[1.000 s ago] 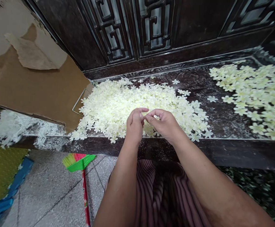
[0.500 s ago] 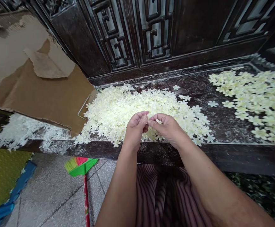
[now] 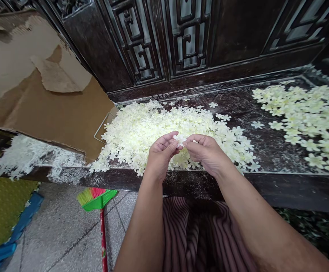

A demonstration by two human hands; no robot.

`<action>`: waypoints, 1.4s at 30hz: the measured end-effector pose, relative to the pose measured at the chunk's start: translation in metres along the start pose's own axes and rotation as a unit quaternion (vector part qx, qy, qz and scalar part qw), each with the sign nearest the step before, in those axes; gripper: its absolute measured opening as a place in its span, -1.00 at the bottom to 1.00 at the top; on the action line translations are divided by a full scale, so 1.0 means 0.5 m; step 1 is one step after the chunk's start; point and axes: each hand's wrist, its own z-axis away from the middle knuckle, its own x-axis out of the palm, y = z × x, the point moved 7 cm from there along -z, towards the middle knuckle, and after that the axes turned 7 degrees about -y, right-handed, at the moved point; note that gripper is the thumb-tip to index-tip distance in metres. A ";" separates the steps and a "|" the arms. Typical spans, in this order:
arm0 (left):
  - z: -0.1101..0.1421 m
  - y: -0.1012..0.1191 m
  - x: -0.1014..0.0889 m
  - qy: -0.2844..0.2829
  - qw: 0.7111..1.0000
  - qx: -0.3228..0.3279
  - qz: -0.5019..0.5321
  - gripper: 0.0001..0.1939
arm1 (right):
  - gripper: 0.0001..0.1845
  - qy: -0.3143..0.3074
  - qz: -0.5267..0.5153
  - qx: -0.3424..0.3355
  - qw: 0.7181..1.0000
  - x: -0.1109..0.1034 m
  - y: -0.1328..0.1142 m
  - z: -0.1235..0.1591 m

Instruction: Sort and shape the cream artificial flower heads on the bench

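Observation:
Between the fingertips of both hands is a small white artificial flower (image 3: 179,140), its petals spread. My left hand (image 3: 162,153) pinches it at the left side with thumb and fingers. On the other side my right hand (image 3: 202,151) has thumb and forefinger closed on its edge. Both hands are over the front of a heap of pale cream flowers (image 3: 153,124) on a dark wooden bench (image 3: 235,98). Some of the heap is hidden behind my hands.
More cream flowers (image 3: 308,121) lie spread at the right. A torn cardboard sheet (image 3: 54,109) leans at the left, beside white shreds (image 3: 25,155). Carved wooden panels (image 3: 187,37) stand behind. Below, a broom (image 3: 100,202) with a red handle rests on the tiled floor (image 3: 68,226).
My hands have moved slightly apart, the right one shifting rightward. The white flower now shows between my fingertips, where it was mostly hidden before.

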 end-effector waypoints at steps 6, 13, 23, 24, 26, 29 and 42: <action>0.002 0.029 -0.023 0.114 0.972 0.109 -0.176 -0.76 | -0.83 0.054 0.041 -0.032 0.997 -0.018 -0.005 -0.001; 0.020 0.052 0.019 0.081 0.899 0.220 -0.369 -0.81 | -0.77 0.044 0.061 -0.009 0.997 -0.010 0.004 -0.004; 0.007 0.014 0.006 0.031 0.985 0.079 -0.147 -0.84 | -0.84 0.069 0.006 0.020 0.997 -0.020 -0.001 0.001; 0.006 0.012 0.005 0.033 0.988 0.069 -0.134 -0.84 | -0.84 0.066 0.000 0.022 0.998 -0.018 -0.001 0.001; 0.005 0.008 0.002 0.038 0.991 0.056 -0.113 -0.86 | -0.84 0.061 -0.007 0.024 0.998 -0.015 -0.002 0.000; 0.002 0.005 0.001 0.042 0.994 0.042 -0.091 -0.87 | -0.83 0.059 -0.005 0.029 0.998 -0.014 -0.002 -0.001; -0.001 0.009 0.007 0.011 0.990 0.043 -0.132 -0.90 | -0.81 0.042 0.017 0.035 0.998 -0.011 0.005 -0.002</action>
